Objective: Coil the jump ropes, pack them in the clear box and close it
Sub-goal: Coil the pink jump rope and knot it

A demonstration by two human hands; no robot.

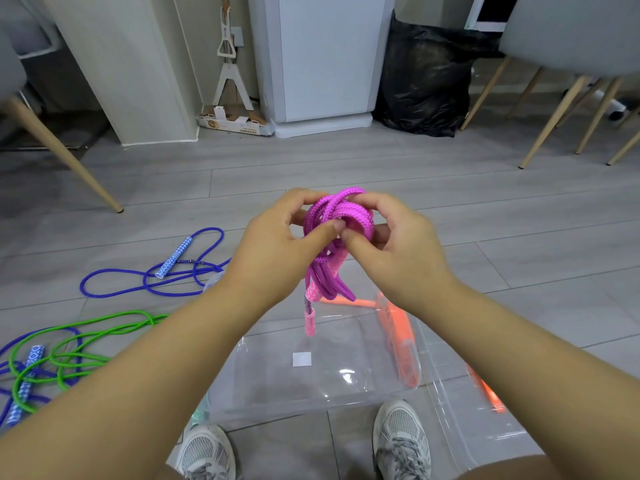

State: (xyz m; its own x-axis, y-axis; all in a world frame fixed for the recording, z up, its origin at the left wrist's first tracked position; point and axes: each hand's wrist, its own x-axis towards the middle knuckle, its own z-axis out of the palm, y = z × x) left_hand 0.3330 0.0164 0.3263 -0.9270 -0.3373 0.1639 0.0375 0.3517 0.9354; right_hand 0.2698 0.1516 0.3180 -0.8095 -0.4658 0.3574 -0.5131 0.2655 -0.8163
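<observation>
A magenta jump rope [337, 216] is bunched into loops in the air above the clear box [277, 382]. My left hand [277, 233] and my right hand [394, 244] both pinch its upper coil, thumbs meeting in the middle. Its pink patterned handle [309, 317] dangles below over the box. The open box stands on the floor in front of my shoes, with orange latches [398, 337] on its right side. A blue jump rope [152, 275] lies loose on the floor to the left. A green rope [72, 351] tangled with another blue rope [26, 382] lies at lower left.
The clear lid [485, 427] with an orange clip lies right of the box. My two grey sneakers [401, 441] stand just before the box. Chair legs [62, 157] rise at left and right; a black rubbish bag [422, 77] and a white cabinet stand behind.
</observation>
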